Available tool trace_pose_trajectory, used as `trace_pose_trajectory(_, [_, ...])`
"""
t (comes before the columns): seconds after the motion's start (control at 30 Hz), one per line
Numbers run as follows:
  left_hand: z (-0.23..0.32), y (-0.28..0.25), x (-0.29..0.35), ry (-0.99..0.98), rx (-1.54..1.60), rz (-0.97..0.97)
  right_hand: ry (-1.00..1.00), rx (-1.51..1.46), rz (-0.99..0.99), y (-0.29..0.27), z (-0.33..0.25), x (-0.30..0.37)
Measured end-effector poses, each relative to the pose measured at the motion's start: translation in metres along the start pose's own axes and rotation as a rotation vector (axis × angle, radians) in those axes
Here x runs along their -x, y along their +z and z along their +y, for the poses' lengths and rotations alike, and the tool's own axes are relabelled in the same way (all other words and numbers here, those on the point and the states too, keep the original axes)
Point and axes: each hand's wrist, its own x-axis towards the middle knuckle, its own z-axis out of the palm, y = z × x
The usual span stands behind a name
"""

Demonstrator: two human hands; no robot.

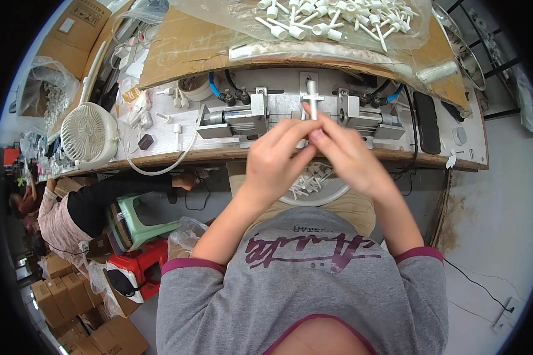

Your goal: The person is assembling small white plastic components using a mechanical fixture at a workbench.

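Observation:
My left hand [278, 158] and my right hand [350, 155] meet at the front edge of the workbench, fingers pinched together. Between their fingertips stands a slim white plastic stick-like part [313, 109], its upper end pointing toward the metal fixture. The fixture has a left clamp block [234, 119] and a right clamp block [370, 116], one on each side of my fingers. My fingers hide the lower end of the part. Below my hands, a round bowl [321, 201] on my lap holds many small white plastic pieces.
A cardboard sheet [189, 44] at the back carries a heap of white cup-ended sticks [320, 18]. A white fan [89, 135] stands at the left, and a black phone-like slab [427, 122] lies at the right. Another person [65, 222] sits beyond the green stool [139, 222].

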Motion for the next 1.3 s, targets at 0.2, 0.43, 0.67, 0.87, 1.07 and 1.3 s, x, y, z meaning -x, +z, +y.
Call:
trace_pose_trajectory(0.2, [-0.012, -0.009, 0.016, -0.072, -0.149, -0.123, -0.398, 0.697, 0.495, -0.071, -0.012, -0.098])
trace_pose_trajectory(0.43, [-0.041, 0.019, 0.024, 0.153, -0.482, -0.244, -0.155, 1.143, 0.226, -0.087, -0.002, -0.16])
trace_pose_trajectory(0.67, [-0.042, 0.017, 0.025, 0.113, -0.506, -0.289, -0.152, 0.08, 0.332, -0.093, -0.02, -0.094])
trace_pose_trajectory(0.87, [-0.011, 0.01, -0.013, 0.134, -0.103, 0.147, 0.141, -0.328, 0.088, -0.036, -0.009, -0.029])
trace_pose_trajectory(1.07, [-0.009, -0.003, -0.011, 0.099, -0.119, -0.01, 0.127, -0.301, 0.086, -0.03, 0.005, -0.013])
trace_pose_trajectory(1.3, [-0.03, 0.009, 0.032, 0.107, -0.286, -0.111, -0.041, -0.334, 0.264, -0.042, 0.005, -0.002])
